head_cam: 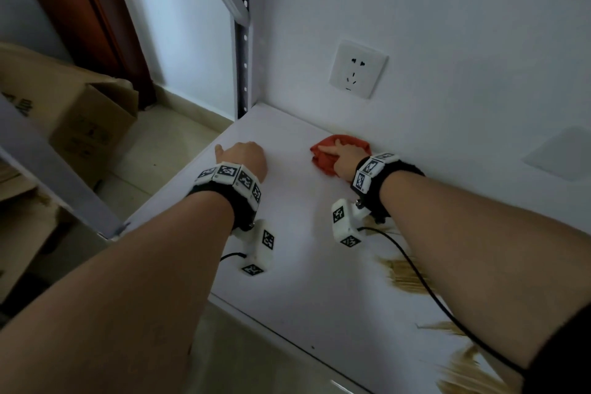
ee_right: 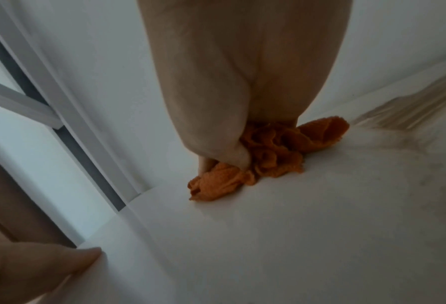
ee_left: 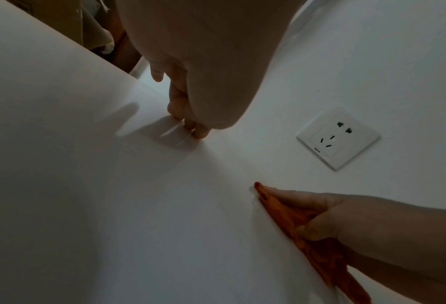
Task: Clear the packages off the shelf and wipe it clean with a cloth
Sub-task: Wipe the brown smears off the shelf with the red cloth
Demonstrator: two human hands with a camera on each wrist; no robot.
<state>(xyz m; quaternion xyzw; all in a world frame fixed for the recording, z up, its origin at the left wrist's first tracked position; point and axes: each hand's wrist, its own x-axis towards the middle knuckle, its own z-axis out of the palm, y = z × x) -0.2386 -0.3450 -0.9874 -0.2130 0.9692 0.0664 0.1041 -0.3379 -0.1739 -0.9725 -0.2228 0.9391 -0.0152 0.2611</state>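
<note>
The white shelf (head_cam: 303, 281) carries no packages in the part I see. My right hand (head_cam: 343, 157) lies on a bunched orange-red cloth (head_cam: 326, 144) at the back of the shelf, against the wall. In the left wrist view its forefinger stretches along the cloth (ee_left: 289, 214) and its thumb curls onto it. The right wrist view has the cloth (ee_right: 268, 152) crumpled under the palm. My left hand (head_cam: 246, 155) holds nothing; its bent fingers (ee_left: 198, 129) rest their tips on the shelf near the left edge, thumb (ee_right: 60, 261) at the rim.
Bundles of pale thin sticks (head_cam: 406, 275) lie on the shelf's right part, more at the front right (head_cam: 463, 371). A wall socket (head_cam: 358, 70) sits above the cloth. The shelf's metal post (head_cam: 241, 41) stands at the back left corner. Cardboard boxes (head_cam: 89, 118) are on the floor left.
</note>
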